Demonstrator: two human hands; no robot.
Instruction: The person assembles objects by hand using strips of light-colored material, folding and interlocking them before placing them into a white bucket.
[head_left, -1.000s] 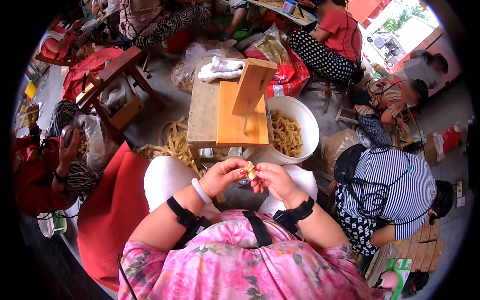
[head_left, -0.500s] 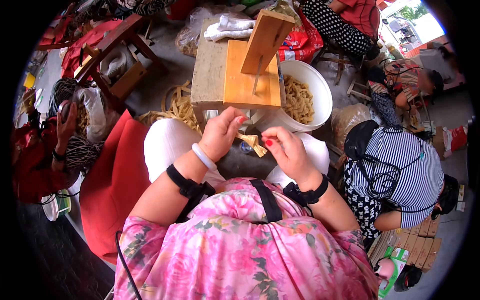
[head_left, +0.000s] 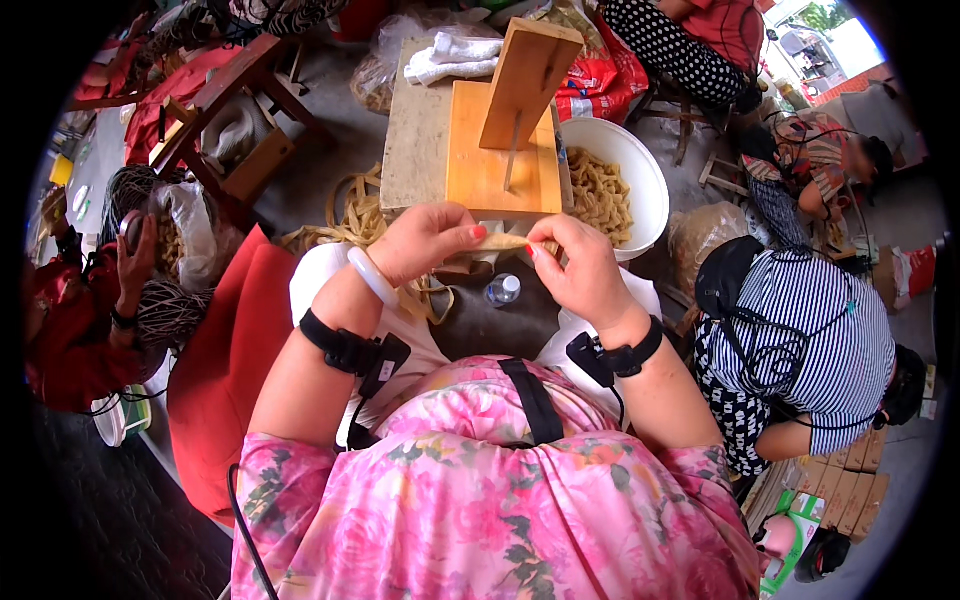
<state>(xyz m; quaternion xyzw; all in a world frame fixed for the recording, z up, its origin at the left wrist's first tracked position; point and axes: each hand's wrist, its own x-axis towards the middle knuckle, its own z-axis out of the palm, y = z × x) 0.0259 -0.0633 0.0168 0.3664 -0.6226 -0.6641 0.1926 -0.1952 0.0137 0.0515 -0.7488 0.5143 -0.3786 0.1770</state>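
Note:
A tan strip [head_left: 503, 242] is stretched roughly level between my two hands, in front of the low stand's near edge. My left hand [head_left: 428, 243] is closed on its left end, thumb pressed along it. The fingers of my right hand [head_left: 582, 272] pinch the other end, where the strip narrows. Below my left hand, loose tan strips [head_left: 432, 298] hang near my left leg. The wooden device [head_left: 503, 180], a board base with a thin metal rod and a tilted upper board, sits on the stand just beyond my hands.
A white bucket [head_left: 652, 190] of knotted tan pieces [head_left: 598, 200] stands right of the stand [head_left: 415, 150]. More long strips [head_left: 355, 215] lie to its left. White gloves [head_left: 452, 60] rest on top. A small bottle [head_left: 503, 290] stands between my legs. Co-workers sit at both sides.
Both hands have moved up toward the stand. The tan piece, bunched and hanging between them before, is now drawn out straight, and my right hand has closed on its end.

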